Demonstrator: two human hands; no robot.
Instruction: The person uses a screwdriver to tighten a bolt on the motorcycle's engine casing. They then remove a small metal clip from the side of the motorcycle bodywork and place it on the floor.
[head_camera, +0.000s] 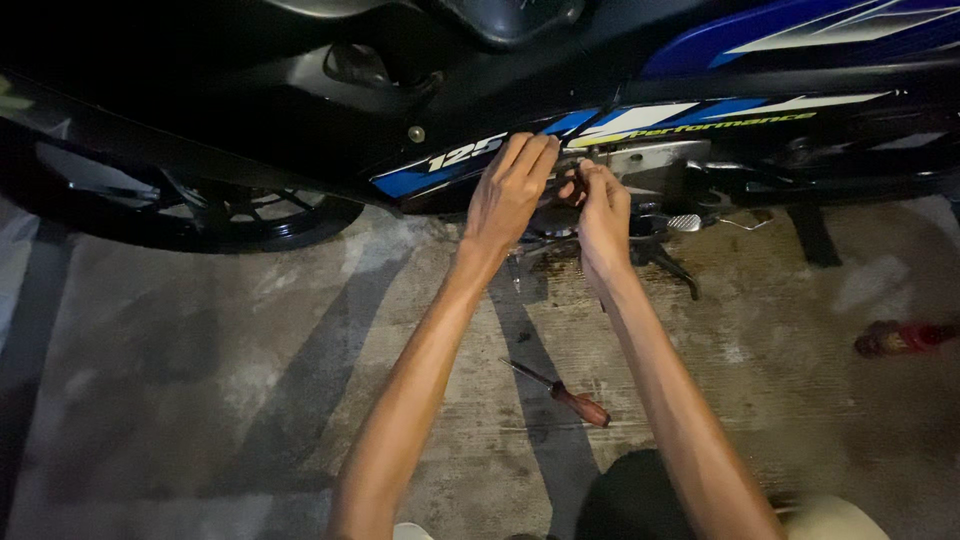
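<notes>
A black and blue motorcycle (300, 90) lies across the top of the view, seen from the side. Both my hands reach to its lower middle, just under the blue and white fairing panel (640, 122). My left hand (508, 192) rests flat against the panel's lower edge, fingers together. Beside it, my right hand (603, 215) has its fingers pinched around a small dark part by the engine (660, 165); the part itself is too dark to make out. The two hands almost touch.
A screwdriver with a reddish handle (565, 395) lies on the concrete floor (200, 380) between my forearms. A red object (895, 338) sits on the floor at right. The front wheel (230, 215) is at left, a footpeg (684, 222) and kickstand (675, 270) right of my hands.
</notes>
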